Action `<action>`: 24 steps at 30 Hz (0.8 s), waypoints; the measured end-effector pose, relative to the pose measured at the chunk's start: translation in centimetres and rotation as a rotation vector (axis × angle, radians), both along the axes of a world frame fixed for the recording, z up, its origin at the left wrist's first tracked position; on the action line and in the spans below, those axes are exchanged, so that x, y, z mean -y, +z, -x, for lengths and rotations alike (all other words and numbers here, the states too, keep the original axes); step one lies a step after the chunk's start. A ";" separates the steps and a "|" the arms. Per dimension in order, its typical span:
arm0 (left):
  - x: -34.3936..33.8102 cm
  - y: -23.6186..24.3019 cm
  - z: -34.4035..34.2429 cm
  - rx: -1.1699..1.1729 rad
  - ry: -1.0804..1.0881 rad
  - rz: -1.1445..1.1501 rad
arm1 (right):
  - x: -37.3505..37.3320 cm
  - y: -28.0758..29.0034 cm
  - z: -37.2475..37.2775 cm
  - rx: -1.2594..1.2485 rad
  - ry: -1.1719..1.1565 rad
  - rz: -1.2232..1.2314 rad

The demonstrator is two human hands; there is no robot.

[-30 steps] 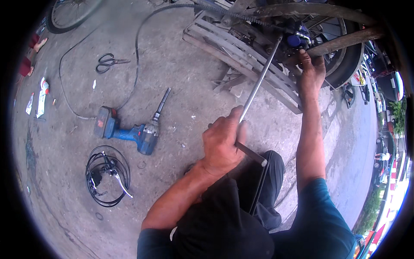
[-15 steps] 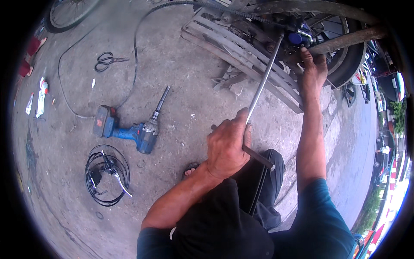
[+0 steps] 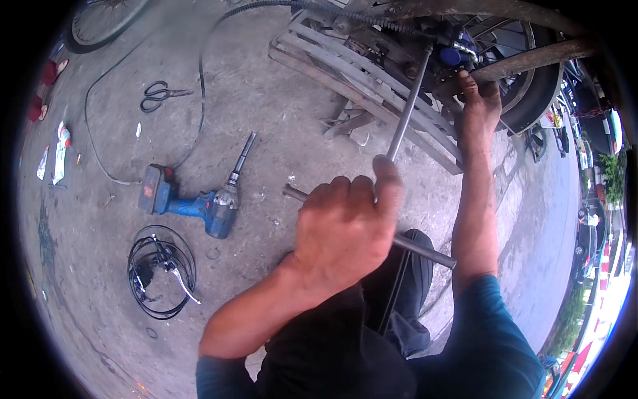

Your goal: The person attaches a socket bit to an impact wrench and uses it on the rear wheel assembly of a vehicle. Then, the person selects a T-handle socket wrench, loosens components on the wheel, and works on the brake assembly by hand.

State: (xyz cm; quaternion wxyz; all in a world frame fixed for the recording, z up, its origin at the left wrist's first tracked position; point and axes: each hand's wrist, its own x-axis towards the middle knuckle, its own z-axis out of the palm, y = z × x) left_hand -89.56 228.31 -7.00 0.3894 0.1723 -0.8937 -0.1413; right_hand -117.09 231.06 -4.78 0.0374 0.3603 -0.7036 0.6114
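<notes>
T-handle wrench (image 3: 407,113) is gripped at its crossbar by closed left hand (image 3: 345,226), shaft reaching to wheel hub (image 3: 446,56); right hand (image 3: 480,100) is pressed there, fingers' closure unclear. Steel judged stiff, heavy; best held at crossbar.

- The power drill (image 3: 199,203) was blue with a red battery.
- The scissors (image 3: 159,95) were black.
- The T-handle wrench (image 3: 405,120) was grey metal.
- The sleeves (image 3: 488,339) were teal.

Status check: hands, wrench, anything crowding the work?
Left hand gripping the T-handle wrench, shaft up to the wheel hub. Right hand braced beside hub. Wooden pallet close under the shaft.
</notes>
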 end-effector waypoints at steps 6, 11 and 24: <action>0.3 3.1 -0.2 0.151 -0.017 0.149 | 0.1 0.1 -0.1 0.025 0.012 0.029; 0.5 3.2 0.1 -0.279 -0.131 -0.575 | 0.0 0.2 -0.3 -0.032 0.022 0.013; -1.9 3.6 0.6 -0.911 -0.338 -1.892 | 0.3 0.1 -0.2 -0.062 -0.014 -0.003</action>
